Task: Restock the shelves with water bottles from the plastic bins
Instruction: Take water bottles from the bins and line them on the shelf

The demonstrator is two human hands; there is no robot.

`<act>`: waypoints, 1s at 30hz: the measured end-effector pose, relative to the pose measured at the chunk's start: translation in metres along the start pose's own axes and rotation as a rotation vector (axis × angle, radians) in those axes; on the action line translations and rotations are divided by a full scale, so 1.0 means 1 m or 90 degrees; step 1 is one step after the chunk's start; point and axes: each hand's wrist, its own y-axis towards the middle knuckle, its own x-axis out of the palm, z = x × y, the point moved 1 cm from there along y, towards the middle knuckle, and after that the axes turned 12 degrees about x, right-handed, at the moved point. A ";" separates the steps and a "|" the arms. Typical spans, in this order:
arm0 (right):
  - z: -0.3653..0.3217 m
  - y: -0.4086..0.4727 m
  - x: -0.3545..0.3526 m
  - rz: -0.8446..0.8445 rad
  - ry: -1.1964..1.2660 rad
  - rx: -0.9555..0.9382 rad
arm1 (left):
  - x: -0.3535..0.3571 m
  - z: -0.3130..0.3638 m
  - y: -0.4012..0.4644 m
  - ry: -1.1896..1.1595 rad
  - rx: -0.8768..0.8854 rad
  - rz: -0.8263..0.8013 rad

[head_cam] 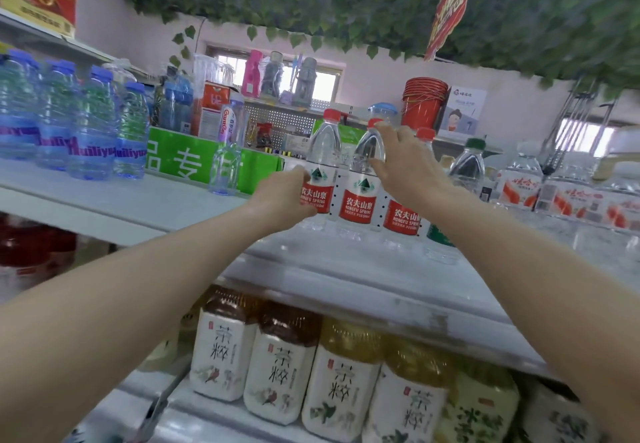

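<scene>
On the far left of the white shelf [114, 207] stands a row of blue-capped bottles [91, 123] with purple lettering, upright and close together. Just to their right, a slim clear bottle [225, 172] stands alone in front of a green sign [207, 162]. Toward the middle, the left hand [284, 200] grips the first red-capped water bottle [320, 172] at its red label, fingers [304, 175] curled round the side of it; the bottle stands upright on the shelf. Touching it on the right is a second red-capped water bottle [362, 182], also upright, and the right hand [405, 162] is at its shoulder and neck, with fingers spread and bent against the clear plastic, the thumb low and the fingertips near the cap. Behind the right wrist a third red-labelled bottle [401, 217] stands on the same shelf, partly hidden. Further right are a green-capped bottle [467, 165] and then a pack of bottles with red-and-white labels [519, 186]. Beneath the shelf, a lower level holds a row of tea bottles [284, 366] with white labels, brown ones to the left and yellow ones to the right. Behind, on a back ledge, sits a stack of red buckets [422, 103].
</scene>
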 end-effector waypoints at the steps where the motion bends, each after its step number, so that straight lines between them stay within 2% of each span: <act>1: 0.001 -0.016 -0.006 -0.001 -0.033 -0.018 | -0.003 0.006 -0.012 0.028 0.036 0.021; 5: 0.010 -0.088 -0.031 -0.014 -0.147 -0.067 | -0.007 0.032 -0.063 0.103 0.170 0.063; 8: 0.019 -0.140 -0.048 -0.054 -0.186 -0.066 | -0.003 0.051 -0.097 0.143 0.216 0.079; 15: 0.069 -0.284 -0.098 -0.118 -0.263 -0.014 | 0.041 0.134 -0.171 0.124 0.377 0.066; 19: 0.112 -0.361 -0.120 -0.114 -0.324 -0.020 | 0.084 0.193 -0.202 0.109 0.475 0.051; 25: 0.212 -0.492 -0.142 -0.185 -0.307 0.085 | 0.180 0.310 -0.250 0.008 0.576 -0.042; 30: 0.318 -0.606 -0.145 -0.250 -0.298 0.175 | 0.287 0.416 -0.286 -0.062 0.610 -0.125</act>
